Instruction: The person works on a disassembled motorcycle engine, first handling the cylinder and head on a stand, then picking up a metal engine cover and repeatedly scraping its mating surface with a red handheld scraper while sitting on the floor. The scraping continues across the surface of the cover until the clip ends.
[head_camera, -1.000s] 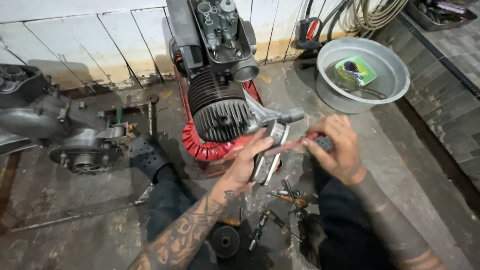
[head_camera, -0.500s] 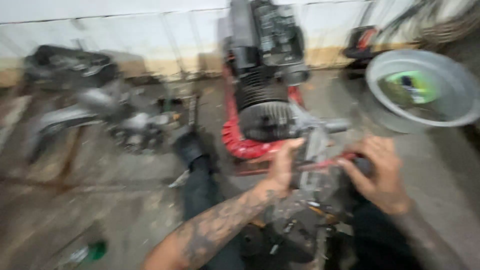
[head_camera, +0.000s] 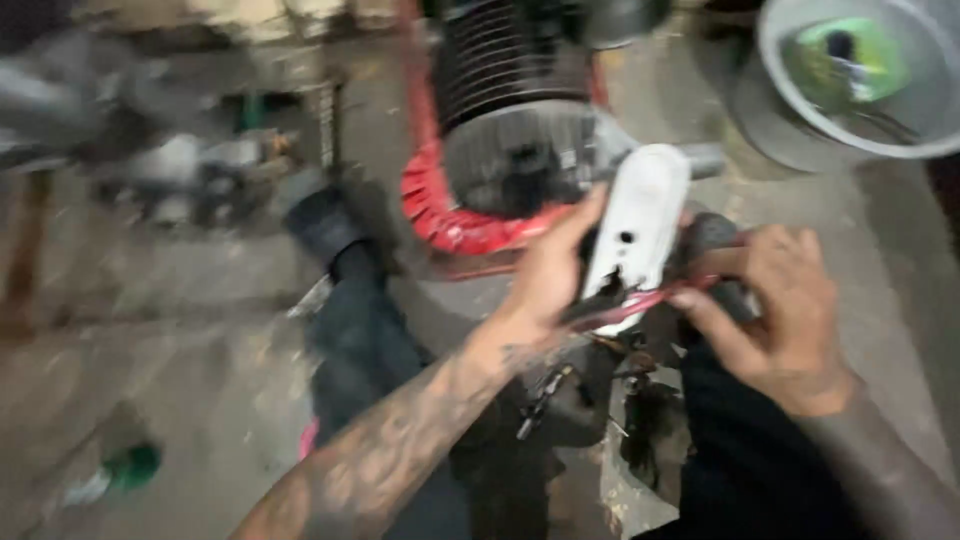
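Observation:
My left hand (head_camera: 552, 272) grips a pale grey metal engine cover (head_camera: 636, 222) from its left side, holding it upright in front of a black finned engine cylinder (head_camera: 520, 110) with a red shroud (head_camera: 440, 215). My right hand (head_camera: 785, 315) is closed on the dark handle of a red-shafted tool (head_camera: 660, 298) whose tip reaches the lower end of the cover. The view is blurred by motion. My tattooed left forearm crosses the lower middle.
A grey metal bowl (head_camera: 800, 135) with a green item inside stands at the top right. Dark engine parts (head_camera: 190, 170) lie blurred at the left. Small tools and parts (head_camera: 560, 390) lie on the concrete floor between my dark-trousered legs. A green-capped object (head_camera: 130, 468) lies at the lower left.
The camera has swung and moved closer, so everything appears larger and blurred. Both hands stay on the cover and the tool; the cover now stands more upright, its pale face toward me.

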